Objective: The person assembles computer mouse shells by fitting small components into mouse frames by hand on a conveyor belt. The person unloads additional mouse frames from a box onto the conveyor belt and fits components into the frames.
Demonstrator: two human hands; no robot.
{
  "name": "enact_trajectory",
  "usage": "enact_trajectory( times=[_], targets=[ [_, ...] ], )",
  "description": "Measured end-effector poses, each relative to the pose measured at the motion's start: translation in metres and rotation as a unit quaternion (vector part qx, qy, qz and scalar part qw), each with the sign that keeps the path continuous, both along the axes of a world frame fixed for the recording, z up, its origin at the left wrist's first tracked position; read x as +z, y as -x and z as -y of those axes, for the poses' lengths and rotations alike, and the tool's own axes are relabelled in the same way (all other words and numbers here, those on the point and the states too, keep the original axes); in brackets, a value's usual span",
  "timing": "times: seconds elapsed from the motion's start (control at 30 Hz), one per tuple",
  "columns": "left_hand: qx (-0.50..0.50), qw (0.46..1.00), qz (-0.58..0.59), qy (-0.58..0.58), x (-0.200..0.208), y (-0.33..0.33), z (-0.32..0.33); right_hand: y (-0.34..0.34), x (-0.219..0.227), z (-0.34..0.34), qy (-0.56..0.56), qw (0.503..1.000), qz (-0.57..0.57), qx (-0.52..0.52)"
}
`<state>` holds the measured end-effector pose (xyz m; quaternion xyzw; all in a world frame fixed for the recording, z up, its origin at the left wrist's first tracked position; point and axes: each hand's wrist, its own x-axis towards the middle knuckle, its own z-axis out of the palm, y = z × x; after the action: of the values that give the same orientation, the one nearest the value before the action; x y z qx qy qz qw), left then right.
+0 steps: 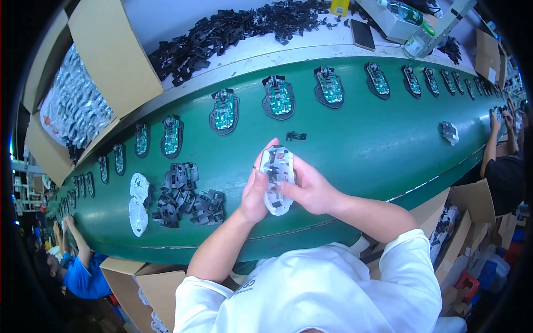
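Note:
Between my two hands is a white computer mouse shell (279,204), its hollow inner side turned up, with black plastic pieces inside it. My left hand (254,198) grips its left edge, fingers wrapped behind. The thumb of my right hand (314,190) presses into the middle of the shell, while the other fingers hold its right side. Just beyond the shell, a small black plastic part (296,135) lies on the green conveyor belt (355,150). To the left sit a heap of black plastic parts (180,191) and white mouse shells (139,208).
Mouse bases with green circuit boards (278,98) line the belt's far side. Behind them, a white ledge bears many loose black parts (239,30) and a phone (362,35). Cardboard boxes (111,55) flank the belt. Co-workers' arms (78,236) reach in at both ends.

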<state>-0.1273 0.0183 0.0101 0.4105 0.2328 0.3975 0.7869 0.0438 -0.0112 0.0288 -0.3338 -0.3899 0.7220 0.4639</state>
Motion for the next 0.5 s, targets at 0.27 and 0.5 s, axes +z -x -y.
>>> enact_trajectory(
  times=[0.27, 0.5],
  targets=[
    [-0.031, 0.998, 0.046, 0.027, -0.006, -0.011, -0.006, -0.012, -0.001, -0.005, 0.002, 0.998, -0.046, -0.038],
    [0.028, 0.984, -0.11, -0.134, -0.006, 0.009, -0.001, 0.004, -0.02, -0.019, -0.057, 0.998, -0.003, -0.007]
  ],
)
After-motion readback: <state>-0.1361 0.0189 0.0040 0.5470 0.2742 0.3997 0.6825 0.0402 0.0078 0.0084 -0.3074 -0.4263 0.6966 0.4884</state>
